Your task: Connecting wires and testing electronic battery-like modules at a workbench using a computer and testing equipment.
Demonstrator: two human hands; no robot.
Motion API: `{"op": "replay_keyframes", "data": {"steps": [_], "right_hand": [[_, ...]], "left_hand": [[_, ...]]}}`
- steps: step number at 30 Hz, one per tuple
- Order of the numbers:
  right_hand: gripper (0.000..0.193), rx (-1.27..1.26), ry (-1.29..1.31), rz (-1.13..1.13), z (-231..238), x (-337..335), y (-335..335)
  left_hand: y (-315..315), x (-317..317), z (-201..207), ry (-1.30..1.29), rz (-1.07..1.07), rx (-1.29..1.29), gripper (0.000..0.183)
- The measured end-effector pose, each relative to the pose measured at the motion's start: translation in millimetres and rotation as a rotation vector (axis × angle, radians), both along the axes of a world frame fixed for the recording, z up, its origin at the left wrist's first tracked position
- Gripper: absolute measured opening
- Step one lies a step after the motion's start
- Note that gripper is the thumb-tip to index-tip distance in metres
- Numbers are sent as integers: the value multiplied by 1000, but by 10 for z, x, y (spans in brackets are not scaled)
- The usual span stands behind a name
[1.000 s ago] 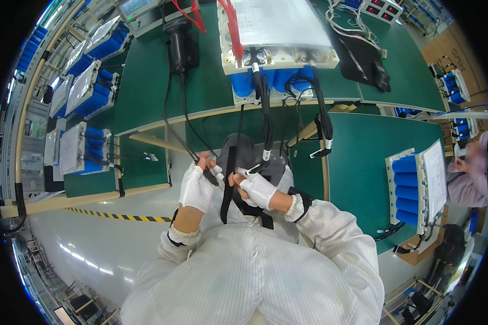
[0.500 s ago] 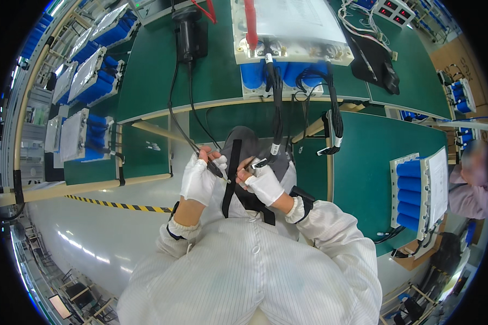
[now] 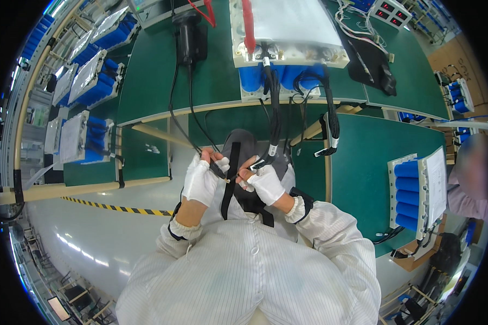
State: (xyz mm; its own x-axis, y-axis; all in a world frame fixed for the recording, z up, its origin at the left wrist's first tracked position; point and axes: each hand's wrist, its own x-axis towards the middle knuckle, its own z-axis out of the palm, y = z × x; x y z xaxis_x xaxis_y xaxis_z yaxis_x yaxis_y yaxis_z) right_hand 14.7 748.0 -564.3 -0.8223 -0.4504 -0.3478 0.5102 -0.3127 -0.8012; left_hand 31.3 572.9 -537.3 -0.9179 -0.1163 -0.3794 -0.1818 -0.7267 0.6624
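Observation:
My left hand (image 3: 200,177), in a white fingerless glove, is closed on a black cable (image 3: 180,122) that hangs from a black device (image 3: 188,46) on the bench. My gloved right hand (image 3: 263,183) pinches the lower end of a black wire bundle (image 3: 273,108). That bundle, with a white label (image 3: 273,150), comes down from a battery pack (image 3: 287,57) of blue cells in a white frame. The fingertips of both hands face each other closely over my lap, at a black strap (image 3: 231,184). The small parts between them are too fine to make out.
A second wire bundle (image 3: 333,108) hangs to the right. Another battery pack (image 3: 417,192) stands on the right green bench (image 3: 358,168). Several packs line the left side. A red clamp (image 3: 248,27) rests at the main pack. A person (image 3: 463,184) sits at far right.
The fingers of both hands have come slightly closer, and the cable ends between them now nearly meet. The bench and packs have shifted slightly in the picture.

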Motion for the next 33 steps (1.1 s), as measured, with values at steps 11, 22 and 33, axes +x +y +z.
{"op": "replay_keyframes", "data": {"steps": [11,22,33], "right_hand": [[16,1117,763,147,984,-961,2034],[51,1852,624,-1082,929,-2306,2792],[43,1859,642,-888,856,-2301,2799]], "left_hand": [[-306,-36,-242,-85,87,54,27],[-228,-161,-275,-127,57,105,18],[-218,-158,-328,-205,59,40,21]]}}
